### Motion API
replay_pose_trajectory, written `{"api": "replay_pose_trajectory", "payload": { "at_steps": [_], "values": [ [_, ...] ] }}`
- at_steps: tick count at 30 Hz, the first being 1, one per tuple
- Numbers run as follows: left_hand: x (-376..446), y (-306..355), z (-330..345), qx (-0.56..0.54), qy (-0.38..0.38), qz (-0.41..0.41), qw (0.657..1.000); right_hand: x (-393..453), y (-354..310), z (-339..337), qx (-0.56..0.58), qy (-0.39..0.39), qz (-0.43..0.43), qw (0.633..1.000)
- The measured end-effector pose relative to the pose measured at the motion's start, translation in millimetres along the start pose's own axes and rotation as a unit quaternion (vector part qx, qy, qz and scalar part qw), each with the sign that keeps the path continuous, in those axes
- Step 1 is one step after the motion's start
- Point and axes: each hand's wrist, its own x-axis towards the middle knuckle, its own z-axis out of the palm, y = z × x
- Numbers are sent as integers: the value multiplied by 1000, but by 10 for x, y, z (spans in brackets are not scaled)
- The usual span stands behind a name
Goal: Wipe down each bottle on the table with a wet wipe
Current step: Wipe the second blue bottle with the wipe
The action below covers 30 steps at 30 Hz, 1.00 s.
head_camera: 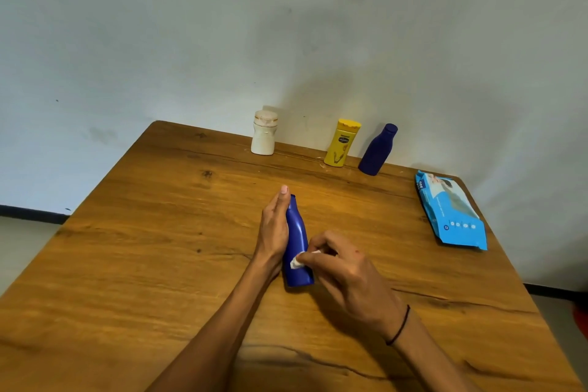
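Observation:
A blue bottle is held over the middle of the wooden table, its cap pointing away from me. My left hand grips it along its left side, thumb up by the cap. My right hand pinches a small white wet wipe and presses it on the lower part of the bottle. At the far edge by the wall stand a white bottle, a yellow bottle and a dark blue bottle.
A light blue pack of wet wipes lies flat near the table's right edge. A grey wall rises right behind the far edge. The floor shows beyond the left and right sides of the table.

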Motion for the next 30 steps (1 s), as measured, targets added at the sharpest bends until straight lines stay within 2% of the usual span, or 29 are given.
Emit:
{"api": "replay_pose_trajectory", "payload": {
  "at_steps": [4, 11, 15, 20, 26, 30],
  "values": [
    [-11, 17, -5, -8, -3, 10, 1000, -55, -28, 0, 1, -1, 5, 1000],
    [-45, -15, 43, -11, -25, 15, 1000, 299, -56, -27, -32, 74, 45, 996],
    [-28, 14, 3, -1, 1, 10, 1000, 288, -40, -21, -21, 43, 25, 999],
    [43, 42, -69, 39, 34, 13, 999, -126, -137, 86, -22, 17, 17, 999],
    [60, -25, -61, 29, 21, 4, 999, -228, -82, 133, -27, 53, 16, 998],
    [-4, -59, 1, 23, -24, -24, 999, 32, -24, 159, 4, 116, 60, 991]
  ]
}}
